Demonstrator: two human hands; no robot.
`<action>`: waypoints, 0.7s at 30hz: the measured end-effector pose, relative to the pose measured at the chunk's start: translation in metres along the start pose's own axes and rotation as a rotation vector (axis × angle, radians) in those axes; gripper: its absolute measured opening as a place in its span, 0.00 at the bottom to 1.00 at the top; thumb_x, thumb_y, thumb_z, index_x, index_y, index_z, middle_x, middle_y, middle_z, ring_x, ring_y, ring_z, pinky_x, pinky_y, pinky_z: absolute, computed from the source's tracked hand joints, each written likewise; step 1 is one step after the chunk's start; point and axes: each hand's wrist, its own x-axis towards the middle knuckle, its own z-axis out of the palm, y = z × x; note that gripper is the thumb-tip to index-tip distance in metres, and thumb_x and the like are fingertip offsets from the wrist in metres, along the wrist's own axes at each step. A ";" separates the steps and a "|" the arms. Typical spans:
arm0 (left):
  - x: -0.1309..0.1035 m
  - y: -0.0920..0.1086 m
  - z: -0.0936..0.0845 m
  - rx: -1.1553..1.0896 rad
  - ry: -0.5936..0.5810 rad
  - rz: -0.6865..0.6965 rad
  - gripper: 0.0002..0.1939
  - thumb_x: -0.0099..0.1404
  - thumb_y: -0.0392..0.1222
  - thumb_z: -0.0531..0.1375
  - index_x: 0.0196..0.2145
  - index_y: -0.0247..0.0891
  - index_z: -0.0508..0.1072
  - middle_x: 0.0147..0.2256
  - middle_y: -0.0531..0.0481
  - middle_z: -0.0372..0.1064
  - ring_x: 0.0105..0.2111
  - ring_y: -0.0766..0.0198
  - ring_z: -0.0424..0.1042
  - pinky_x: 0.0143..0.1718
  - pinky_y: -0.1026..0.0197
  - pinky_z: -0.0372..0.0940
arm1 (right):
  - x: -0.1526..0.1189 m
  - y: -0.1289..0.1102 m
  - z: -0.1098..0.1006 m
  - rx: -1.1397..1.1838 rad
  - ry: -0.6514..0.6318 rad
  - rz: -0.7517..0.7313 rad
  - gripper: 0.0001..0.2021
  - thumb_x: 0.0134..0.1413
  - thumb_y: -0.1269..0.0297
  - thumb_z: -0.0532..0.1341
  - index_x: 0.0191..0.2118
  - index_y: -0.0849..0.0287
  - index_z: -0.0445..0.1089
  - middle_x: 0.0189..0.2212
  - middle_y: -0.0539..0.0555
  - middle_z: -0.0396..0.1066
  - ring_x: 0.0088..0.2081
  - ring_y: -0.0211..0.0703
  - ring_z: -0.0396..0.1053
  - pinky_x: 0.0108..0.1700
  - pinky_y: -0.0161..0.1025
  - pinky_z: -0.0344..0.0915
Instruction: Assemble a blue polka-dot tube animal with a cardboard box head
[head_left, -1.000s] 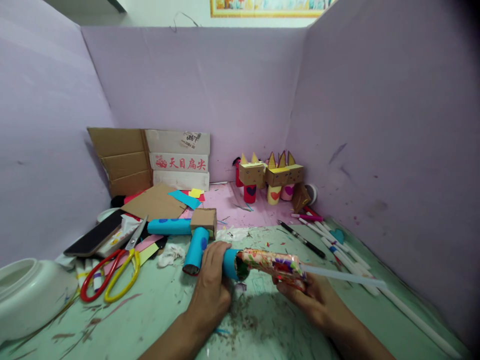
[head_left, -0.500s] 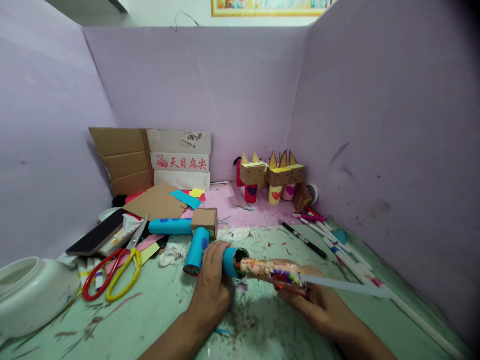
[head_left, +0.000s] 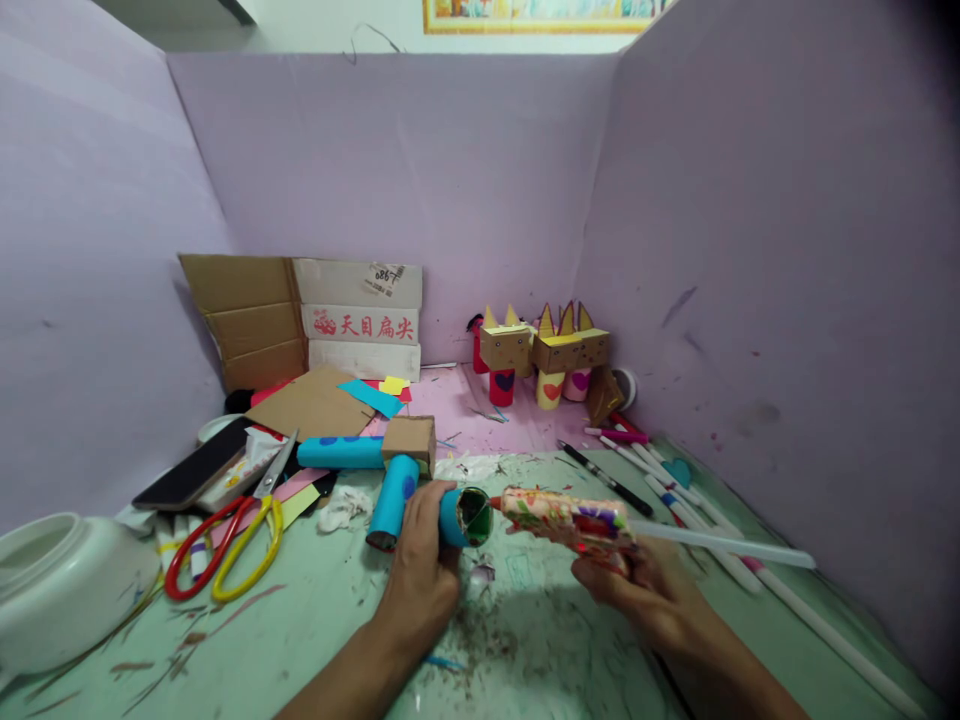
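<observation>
My left hand [head_left: 424, 560] is wrapped round a short blue tube [head_left: 452, 518], whose open end faces right and shows a dark green inside. My right hand [head_left: 637, 575] grips a floral-patterned glue gun [head_left: 562, 510] with a long translucent glue stick [head_left: 727, 543] out of its back. The gun's red tip is just right of the tube's opening, and a thin strand seems to run between them. Left of my left hand, another blue tube [head_left: 393, 500] leans beside a small cardboard box [head_left: 409, 440], which adjoins a longer blue tube [head_left: 341, 453].
Scissors [head_left: 262, 500], a dark phone [head_left: 199, 465] and a white bowl [head_left: 67, 590] lie at the left. Cardboard-headed figures [head_left: 551, 355] stand at the back. A black pen [head_left: 607, 478] and several white sticks are at the right. Purple walls enclose the table.
My right hand has drawn the glue gun back to the right, its tip now outside the tube. The tube in my left hand has turned slightly, showing more of its opening.
</observation>
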 end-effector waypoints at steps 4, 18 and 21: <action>0.001 0.002 -0.001 -0.005 -0.006 -0.035 0.23 0.59 0.27 0.51 0.52 0.38 0.58 0.50 0.40 0.60 0.52 0.51 0.60 0.53 0.43 0.56 | 0.002 -0.003 -0.003 0.036 -0.001 0.004 0.14 0.44 0.52 0.63 0.31 0.57 0.73 0.29 0.54 0.71 0.31 0.48 0.67 0.32 0.41 0.65; -0.001 -0.002 0.001 -0.013 0.020 0.046 0.28 0.53 0.22 0.49 0.51 0.39 0.58 0.50 0.42 0.60 0.52 0.54 0.59 0.54 0.45 0.55 | 0.000 0.000 0.004 0.035 -0.206 -0.001 0.19 0.51 0.52 0.59 0.44 0.58 0.71 0.38 0.59 0.72 0.47 0.56 0.67 0.51 0.52 0.62; -0.001 -0.002 0.002 -0.004 0.035 0.062 0.30 0.51 0.22 0.48 0.51 0.39 0.58 0.50 0.42 0.60 0.52 0.54 0.59 0.54 0.45 0.56 | 0.000 0.002 0.005 0.038 -0.213 -0.015 0.19 0.51 0.51 0.58 0.43 0.57 0.72 0.32 0.58 0.73 0.49 0.57 0.66 0.52 0.53 0.61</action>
